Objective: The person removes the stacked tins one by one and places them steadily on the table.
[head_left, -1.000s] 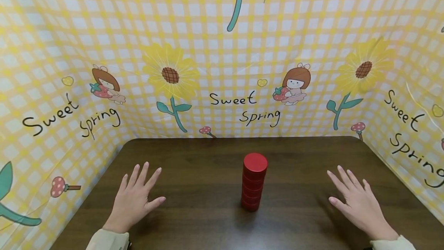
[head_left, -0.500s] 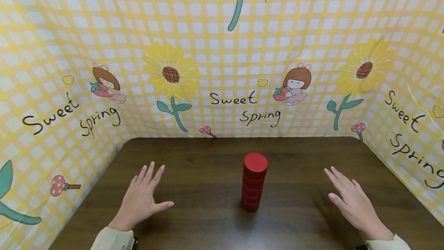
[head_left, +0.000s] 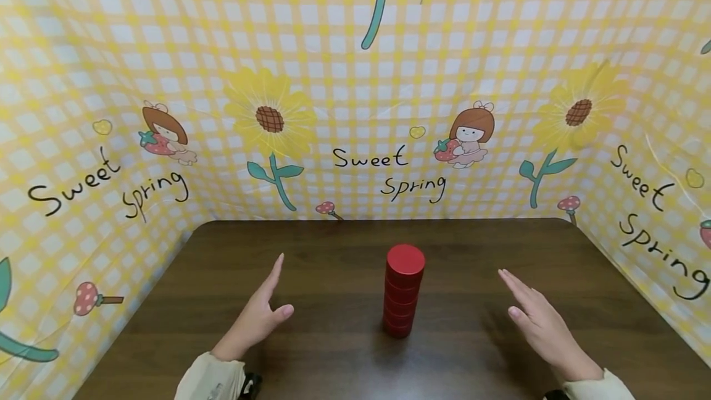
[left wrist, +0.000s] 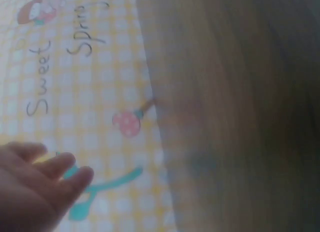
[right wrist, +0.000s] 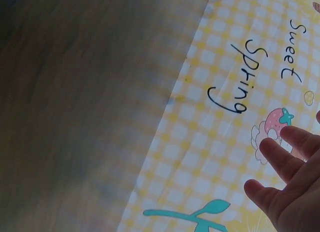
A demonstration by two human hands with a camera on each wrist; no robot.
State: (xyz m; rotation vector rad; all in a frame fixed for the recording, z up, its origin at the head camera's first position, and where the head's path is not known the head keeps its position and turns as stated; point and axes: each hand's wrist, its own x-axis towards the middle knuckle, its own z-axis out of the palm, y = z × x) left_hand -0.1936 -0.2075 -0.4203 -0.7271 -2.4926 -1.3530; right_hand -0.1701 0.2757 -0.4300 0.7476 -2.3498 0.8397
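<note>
A stack of several red round discs (head_left: 403, 292) stands upright on the dark wooden table (head_left: 333, 252), a little right of the middle in the head view. To its left my left hand (head_left: 254, 321) is held above the table, fingers straight, thumb apart, touching nothing. On the other side my right hand (head_left: 541, 325) is likewise in the air, its fingers extended and pointing inward. Both hands are apart from the stack. The left wrist view shows part of the left hand (left wrist: 40, 184), and the right wrist view shows fingers of the right hand (right wrist: 290, 167); the stack appears in neither.
A yellow checked cloth (head_left: 355, 91) with printed flowers and lettering rises behind the table and along both sides. The table's far edge runs along the foot of this cloth.
Both hands have moved inward toward the stack and turned, so their palms face each other more. The stack has stayed in place; the head view has shifted slightly.
</note>
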